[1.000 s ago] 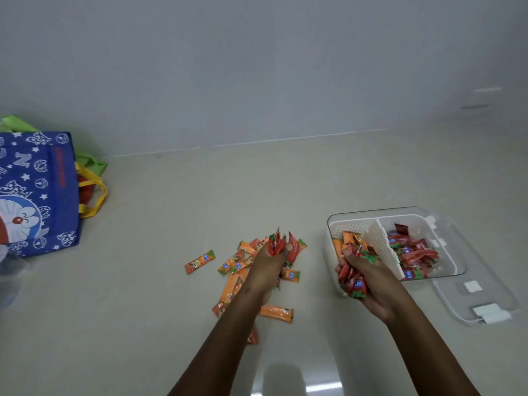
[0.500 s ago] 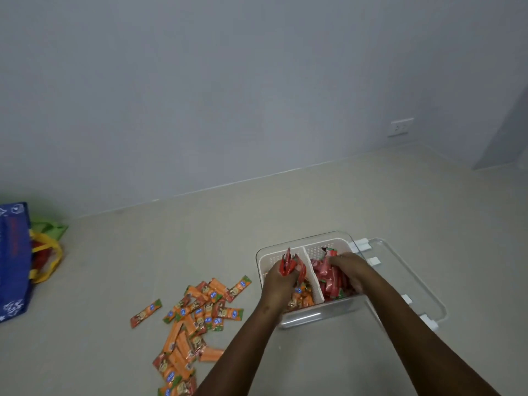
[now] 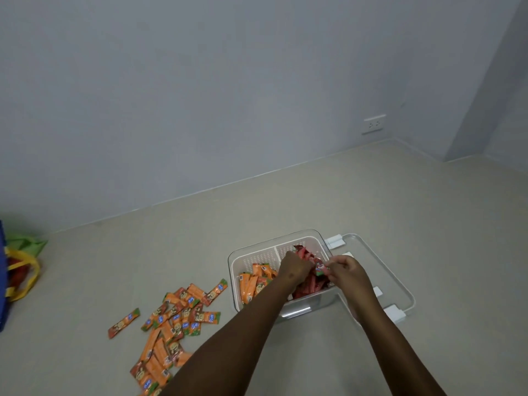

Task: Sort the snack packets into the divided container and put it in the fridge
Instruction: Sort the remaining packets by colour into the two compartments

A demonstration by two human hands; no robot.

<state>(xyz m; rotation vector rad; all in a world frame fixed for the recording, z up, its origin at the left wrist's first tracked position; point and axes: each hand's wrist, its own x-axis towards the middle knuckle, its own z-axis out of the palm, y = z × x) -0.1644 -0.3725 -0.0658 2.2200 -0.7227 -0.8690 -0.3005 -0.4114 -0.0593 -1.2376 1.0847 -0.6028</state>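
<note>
Two hands are seen over the divided container (image 3: 258, 250), which stands on the floor (image 3: 285, 195) at centre right. The container is clear outside with a white perforated basket inside, split by a divider into two compartments. Orange packets (image 3: 251, 281) are stood in the left compartment; red packets (image 3: 307, 281) are heaped in the right one.

The left hand (image 3: 294, 268) is reached across into the right compartment, fingers curled down among the red packets; whether its grip is clamped on a packet cannot be told, since the fingertips are hidden. The right hand (image 3: 347, 271) is held at the container's right edge, its grip pinched together on one red packet (image 3: 320, 268) with a green end, held just above the heap.

A clear lid (image 3: 380, 267) with white clips is laid flat on the floor, touching the container's right side.

Many loose orange packets (image 3: 174, 321) are scattered in a pile on the floor to the left of the container, near but apart from it. One stray packet (image 3: 124, 322) is lying alone just left of the pile.

At the far left edge, a blue bag (image 3: 3, 281) with yellow handles is partly in view, with a green bag (image 3: 25, 242) behind it. A white wall socket (image 3: 374, 124) is set low on the grey wall.
</note>
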